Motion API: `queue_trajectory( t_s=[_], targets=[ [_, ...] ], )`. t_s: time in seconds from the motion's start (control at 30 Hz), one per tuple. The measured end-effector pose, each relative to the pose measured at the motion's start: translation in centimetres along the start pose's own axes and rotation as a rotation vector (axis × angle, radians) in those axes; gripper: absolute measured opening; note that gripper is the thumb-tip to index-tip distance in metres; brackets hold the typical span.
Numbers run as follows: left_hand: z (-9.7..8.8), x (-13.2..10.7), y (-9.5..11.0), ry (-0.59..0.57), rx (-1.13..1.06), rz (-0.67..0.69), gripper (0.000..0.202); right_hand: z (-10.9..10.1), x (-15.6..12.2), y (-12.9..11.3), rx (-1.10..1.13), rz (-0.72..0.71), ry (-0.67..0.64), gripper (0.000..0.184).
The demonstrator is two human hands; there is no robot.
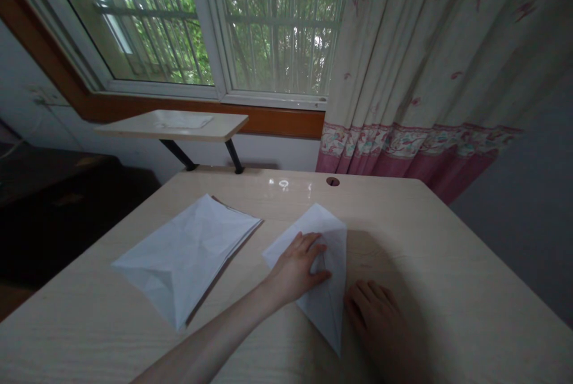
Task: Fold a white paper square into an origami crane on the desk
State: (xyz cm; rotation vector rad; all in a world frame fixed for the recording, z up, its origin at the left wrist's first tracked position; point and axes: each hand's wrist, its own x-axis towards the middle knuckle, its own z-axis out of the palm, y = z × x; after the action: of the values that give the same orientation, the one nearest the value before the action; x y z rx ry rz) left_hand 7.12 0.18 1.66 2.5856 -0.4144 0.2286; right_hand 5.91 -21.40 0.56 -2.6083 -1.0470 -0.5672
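Observation:
A white sheet of paper folded into a triangle [329, 234] lies on the light wooden desk [447, 276], a little right of centre. My left hand [298, 267] rests flat on the folded paper with its fingers stretched out, pressing it down. My right hand [373, 315] lies palm down on the desk against the paper's right edge, fingers extended. Neither hand grips anything.
A stack of creased white paper sheets [188, 252] lies to the left on the desk. A cable hole [332, 181] sits near the far edge. A small raised shelf [174, 125] stands behind, under the window [215, 20]. A patterned curtain [430, 67] hangs at right.

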Motion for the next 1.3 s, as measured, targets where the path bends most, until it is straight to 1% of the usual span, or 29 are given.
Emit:
queue_trajectory(
  t_s=[0.27, 0.4, 0.47, 0.63, 0.7, 1.03, 1.17, 1.23, 1.3],
  targets=[
    [0.1, -0.1, 0.0, 0.0, 0.006, 0.001, 0.051, -0.6, -0.7, -0.2, 0.107, 0.011, -0.097, 0.026],
    [0.4, -0.1, -0.2, 0.008, 0.009, 0.006, 0.05, -0.3, -1.3, -0.2, 0.168, 0.007, -0.146, 0.017],
    [0.5, -0.2, -0.3, 0.016, 0.011, 0.009, 0.05, -0.1, -1.6, -0.3, 0.19, -0.008, -0.14, 0.014],
    [0.3, -0.2, -0.2, -0.001, 0.029, -0.005, 0.051, -0.1, -1.8, -0.9, 0.224, -0.01, -0.101, 0.015],
    [0.2, -0.2, -0.1, 0.001, 0.024, -0.004, 0.05, -0.2, -1.9, -1.0, 0.231, -0.038, -0.098, 0.016],
    [0.3, -0.2, -0.2, 0.006, -0.008, -0.01, 0.05, -1.1, -2.0, -1.2, 0.264, -0.081, -0.156, 0.016],
    [0.2, -0.2, -0.1, 0.012, -0.014, -0.011, 0.05, -1.2, -1.9, -1.1, 0.28, -0.09, -0.132, 0.016],
    [0.1, -0.2, 0.0, 0.013, -0.011, -0.01, 0.05, -1.3, -1.8, -1.1, 0.284, -0.095, -0.162, 0.017],
    [0.1, -0.2, 0.0, 0.008, -0.006, -0.013, 0.051, -1.4, -1.8, -1.0, 0.293, -0.1, -0.224, 0.017]
  ],
)
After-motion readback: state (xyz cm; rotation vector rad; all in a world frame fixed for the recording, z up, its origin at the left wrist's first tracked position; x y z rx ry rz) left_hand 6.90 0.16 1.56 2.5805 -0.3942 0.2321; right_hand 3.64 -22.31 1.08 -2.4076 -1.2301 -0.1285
